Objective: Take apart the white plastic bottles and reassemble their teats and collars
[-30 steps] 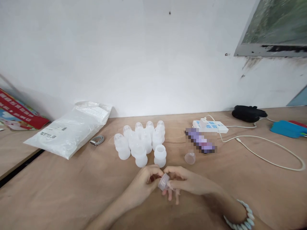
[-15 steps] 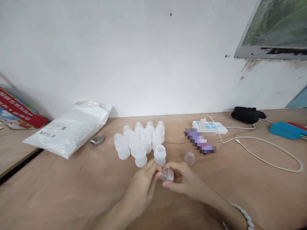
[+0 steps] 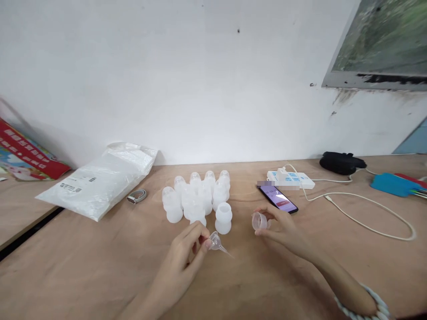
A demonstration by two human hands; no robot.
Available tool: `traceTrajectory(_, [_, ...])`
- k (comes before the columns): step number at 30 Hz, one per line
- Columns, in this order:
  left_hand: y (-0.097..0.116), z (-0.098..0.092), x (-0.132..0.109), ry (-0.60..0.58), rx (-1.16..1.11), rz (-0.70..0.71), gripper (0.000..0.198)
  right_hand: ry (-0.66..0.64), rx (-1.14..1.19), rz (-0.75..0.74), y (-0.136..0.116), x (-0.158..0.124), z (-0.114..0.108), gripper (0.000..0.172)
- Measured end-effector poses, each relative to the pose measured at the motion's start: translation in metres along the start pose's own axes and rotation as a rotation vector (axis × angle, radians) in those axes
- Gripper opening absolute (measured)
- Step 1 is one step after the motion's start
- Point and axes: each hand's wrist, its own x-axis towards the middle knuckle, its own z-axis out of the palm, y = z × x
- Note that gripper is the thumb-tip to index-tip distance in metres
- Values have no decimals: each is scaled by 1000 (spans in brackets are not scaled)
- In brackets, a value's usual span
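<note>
My left hand [image 3: 191,249] is closed, pinching the rim of a clear funnel-shaped nipple [image 3: 216,241] whose long thin tip points down to the right. Further right, my right hand [image 3: 275,224] grips a clear plastic ring [image 3: 259,221] between thumb and fingers, its round opening facing left. Just beyond my left hand stands an uncapped white bottle [image 3: 223,218] with a narrowed waist. Several similar bottles with clear domed caps [image 3: 173,209] are grouped behind and left of it. My left fingers hide the base of the nearest one.
At the left lie a white plastic bag [image 3: 100,182], a watch-like band [image 3: 136,196] and a red printed box [image 3: 30,155]. Behind my right hand are a phone [image 3: 278,198] and a power strip [image 3: 305,182] with a looping white cable [image 3: 383,200]. A black case [image 3: 342,163] lies farther right.
My hands have come apart: the left holds the nipple, while the right has moved right to where a clear cap lay. That cap is no longer distinguishable on the table.
</note>
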Motion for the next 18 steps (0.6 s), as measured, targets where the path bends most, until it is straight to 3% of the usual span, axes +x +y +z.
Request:
traceTrajectory(6, [-14,8,3,-20,-87,-139,29,-51,-269,-49,8,7,10,37])
traceTrajectory(13, [-47,48,14,-196,-298,-306,27,-126,-864,-276,24,11,35,30])
traceTrajectory(18, [-50,66,23,-190,-183,-241,20,-123,-881,-350,29,9,35,45])
